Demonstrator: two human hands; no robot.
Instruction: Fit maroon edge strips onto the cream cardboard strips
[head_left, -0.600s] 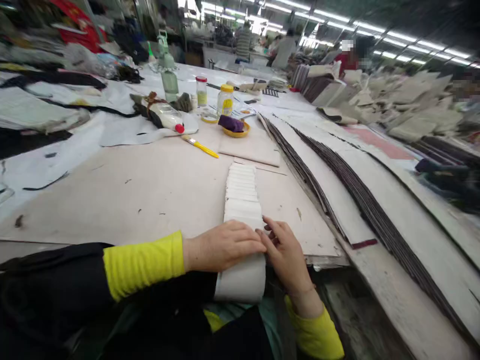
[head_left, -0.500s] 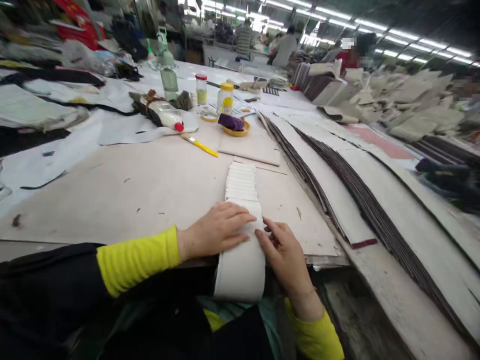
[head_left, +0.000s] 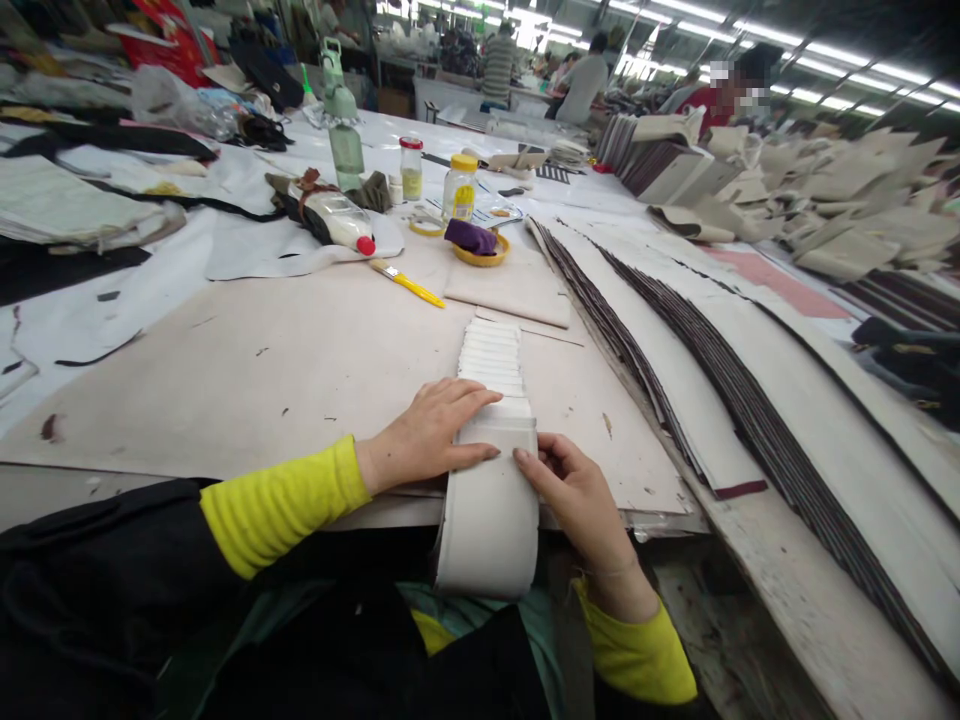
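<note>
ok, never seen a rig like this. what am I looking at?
There's no robot: these are a person's bare hands. Every picture comes from one camera on their head, looking forward and down.

The left hand lies spread on pale strips whose near end curves down past the table edge. The right hand has its thumb on their right edge; whether it pinches them is hard to tell.

Farther back on the table are a yellow-handled brush, a yellow-lidded jar and a purple cloth in a yellow dish. Dark-edged layers lie to the right.
</note>
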